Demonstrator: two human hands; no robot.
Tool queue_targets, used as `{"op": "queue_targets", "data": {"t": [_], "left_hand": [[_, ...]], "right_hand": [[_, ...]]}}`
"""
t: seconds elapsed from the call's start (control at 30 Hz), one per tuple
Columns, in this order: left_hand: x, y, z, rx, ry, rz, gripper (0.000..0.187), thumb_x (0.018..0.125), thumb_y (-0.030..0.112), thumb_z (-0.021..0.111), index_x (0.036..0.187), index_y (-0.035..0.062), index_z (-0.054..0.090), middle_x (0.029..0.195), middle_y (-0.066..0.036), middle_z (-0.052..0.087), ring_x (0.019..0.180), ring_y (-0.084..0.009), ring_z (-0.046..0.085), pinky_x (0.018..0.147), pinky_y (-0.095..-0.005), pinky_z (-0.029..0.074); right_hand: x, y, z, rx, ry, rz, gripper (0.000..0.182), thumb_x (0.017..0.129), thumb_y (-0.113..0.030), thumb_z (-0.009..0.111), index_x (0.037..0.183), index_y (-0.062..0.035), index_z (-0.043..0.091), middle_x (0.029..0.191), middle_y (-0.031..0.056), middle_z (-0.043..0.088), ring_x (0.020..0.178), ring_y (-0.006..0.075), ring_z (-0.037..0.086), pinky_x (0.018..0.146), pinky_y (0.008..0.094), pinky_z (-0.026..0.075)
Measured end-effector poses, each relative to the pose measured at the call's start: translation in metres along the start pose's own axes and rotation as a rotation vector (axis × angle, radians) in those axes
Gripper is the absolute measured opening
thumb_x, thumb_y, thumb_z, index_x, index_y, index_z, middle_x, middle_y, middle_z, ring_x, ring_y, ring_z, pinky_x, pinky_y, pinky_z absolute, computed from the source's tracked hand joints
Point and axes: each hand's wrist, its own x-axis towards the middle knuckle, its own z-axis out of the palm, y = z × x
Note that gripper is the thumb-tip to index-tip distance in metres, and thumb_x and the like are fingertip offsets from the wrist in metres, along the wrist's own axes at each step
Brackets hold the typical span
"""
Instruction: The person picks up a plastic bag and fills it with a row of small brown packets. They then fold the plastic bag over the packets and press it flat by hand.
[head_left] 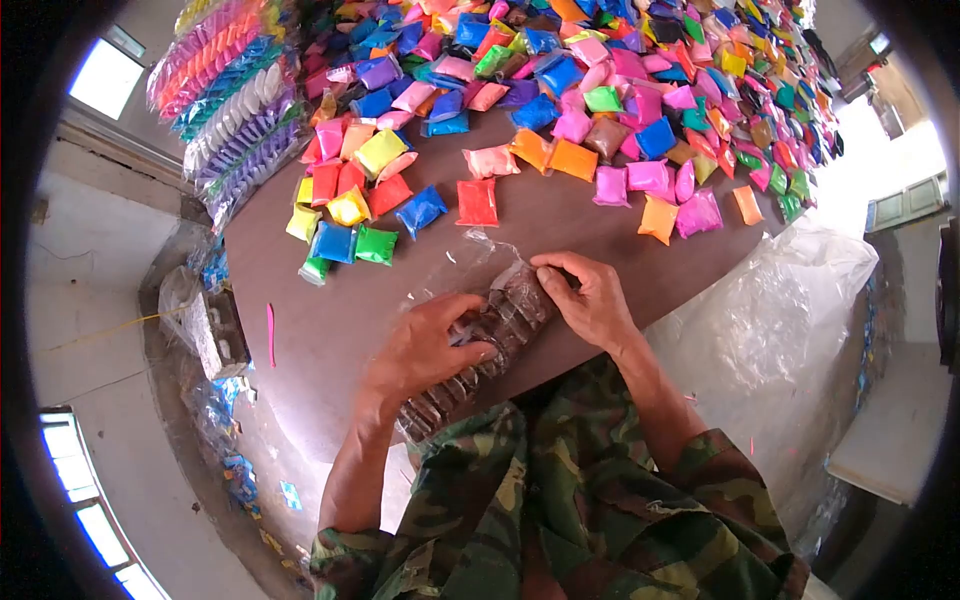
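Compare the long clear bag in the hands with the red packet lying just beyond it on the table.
The long clear bag holds a row of brown packets; the red packet is single. The bag is gripped by left hand and right hand; the packet lies untouched. Both are plastic.

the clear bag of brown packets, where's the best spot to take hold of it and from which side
Probably at the open mouth of the clear bag, the far end, coming from above. The brown packets fill the long body, while the loose film there is empty and pinchable. The right hand already pinches that end; the left hand steadies the middle.
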Motion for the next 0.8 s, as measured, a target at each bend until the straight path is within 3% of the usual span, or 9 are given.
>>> {"op": "queue_targets", "data": {"t": [0.1, 0.2, 0.3, 0.5, 0.7, 0.8], "left_hand": [[0.002, -0.001, 0.007, 0.002, 0.043, 0.014, 0.063, 0.079, 0.025, 0.094, 0.133, 0.0032, 0.071, 0.121, -0.012, 0.077, 0.101, -0.0236, 0.074, 0.088, -0.0369, 0.059], [-0.005, 0.003, -0.002, -0.134, 0.025, -0.065, 0.056, 0.083, 0.024, 0.09, 0.13, 0.0019, 0.07, 0.121, -0.016, 0.075, 0.102, -0.028, 0.074, 0.09, -0.0404, 0.058], [-0.016, -0.002, -0.011, -0.068, 0.065, -0.038, 0.053, 0.081, 0.02, 0.092, 0.127, 0.0014, 0.072, 0.114, -0.011, 0.077, 0.098, -0.0216, 0.074, 0.088, -0.0371, 0.059], [-0.022, -0.006, -0.005, -0.124, -0.022, -0.13, 0.051, 0.08, 0.018, 0.091, 0.125, 0.0013, 0.073, 0.106, -0.011, 0.078, 0.099, -0.0207, 0.074, 0.089, -0.0371, 0.059], [-0.043, -0.01, -0.023, -0.118, 0.001, -0.082, 0.054, 0.079, 0.019, 0.092, 0.126, 0.0012, 0.073, 0.11, -0.013, 0.077, 0.098, -0.0224, 0.074, 0.09, -0.0378, 0.059], [-0.045, -0.018, -0.014, -0.14, -0.043, -0.176, 0.054, 0.078, 0.019, 0.092, 0.126, 0.0011, 0.074, 0.112, -0.013, 0.077, 0.098, -0.0222, 0.074, 0.089, -0.0374, 0.059]], "right_hand": [[-0.002, 0.0, -0.001, -0.018, 0.013, -0.021, 0.019, 0.104, -0.014, 0.07, 0.117, -0.0017, 0.076, 0.104, 0.017, 0.08, 0.095, 0.0209, 0.078, 0.08, 0.0347, 0.059], [-0.002, 0.001, 0.002, -0.018, 0.034, -0.036, 0.02, 0.104, -0.015, 0.069, 0.118, -0.0021, 0.076, 0.104, 0.0166, 0.08, 0.095, 0.0207, 0.078, 0.08, 0.0346, 0.059], [-0.005, 0.001, 0.002, -0.026, 0.044, -0.01, 0.02, 0.105, -0.016, 0.069, 0.118, -0.0025, 0.076, 0.103, 0.0159, 0.08, 0.094, 0.0198, 0.077, 0.079, 0.0345, 0.059], [-0.003, 0.005, 0.004, -0.006, 0.046, -0.016, 0.02, 0.105, -0.017, 0.069, 0.117, -0.0028, 0.077, 0.101, 0.0137, 0.081, 0.09, 0.0162, 0.076, 0.077, 0.0328, 0.058], [-0.004, 0.004, 0.004, -0.042, 0.067, -0.056, 0.019, 0.104, -0.016, 0.07, 0.116, -0.0031, 0.077, 0.099, 0.0129, 0.08, 0.085, 0.0136, 0.074, 0.075, 0.0317, 0.057], [-0.003, 0.0, 0.004, -0.049, 0.055, -0.029, 0.019, 0.104, -0.016, 0.07, 0.116, -0.0032, 0.077, 0.098, 0.0127, 0.08, 0.084, 0.0144, 0.074, 0.075, 0.0316, 0.057]]}}
